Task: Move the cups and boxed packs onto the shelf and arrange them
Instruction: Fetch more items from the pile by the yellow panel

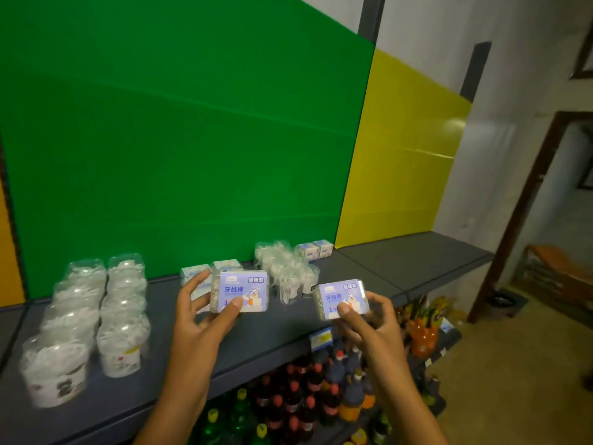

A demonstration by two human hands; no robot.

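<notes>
Head-worn view, close, down onto shelf (pixel 288 332)

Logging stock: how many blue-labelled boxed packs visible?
6. One blue-labelled boxed pack in the left hand at, one in the right hand at, two behind the left one, two by the yellow panel. Others may be hidden.

A small shop. A long grey shelf (pixel 321 316) carries rows of wrapped cups (pixel 122 316) and boxed packs (pixel 316 250) against green and yellow back panels (pixel 192 139). A price tag (pixel 321 338) hangs on its front edge, and bottled soft drinks (pixel 298 396) crowd the shelf below.
</notes>
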